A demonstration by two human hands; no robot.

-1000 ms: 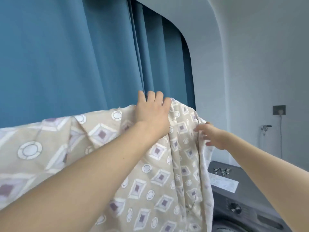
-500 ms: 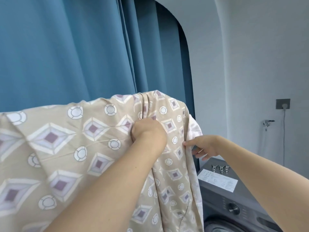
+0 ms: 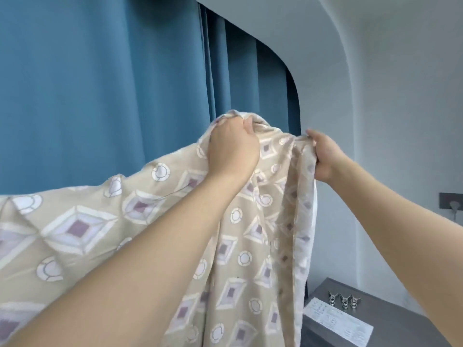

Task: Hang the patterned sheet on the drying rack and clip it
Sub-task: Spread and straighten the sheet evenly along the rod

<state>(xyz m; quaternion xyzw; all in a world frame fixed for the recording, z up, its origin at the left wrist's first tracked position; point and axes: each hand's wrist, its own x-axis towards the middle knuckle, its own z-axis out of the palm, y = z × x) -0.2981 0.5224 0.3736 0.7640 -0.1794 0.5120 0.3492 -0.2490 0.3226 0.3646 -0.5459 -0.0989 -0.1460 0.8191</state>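
The left hand (image 3: pixel 231 149) is fisted around a bunch of the sheet (image 3: pixel 82 229) at its top fold; the right hand (image 3: pixel 323 156), just right of it, grips the gathered edge. The sheet is raised before the curtain (image 3: pixel 100 83), no rack visible. Hanging seems underway. Next: spread it flat, then fetch the clips (image 3: pixel 344 299), below right of the sheet.

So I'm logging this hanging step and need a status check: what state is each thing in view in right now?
Beige patterned sheet with diamonds and circles: held up, draped, no clip on it.
Left hand: grips the sheet's bunched top.
Right hand: grips the sheet's edge.
Blue curtain: drawn closed.
Three metal clips: lying unused on the grey machine top.
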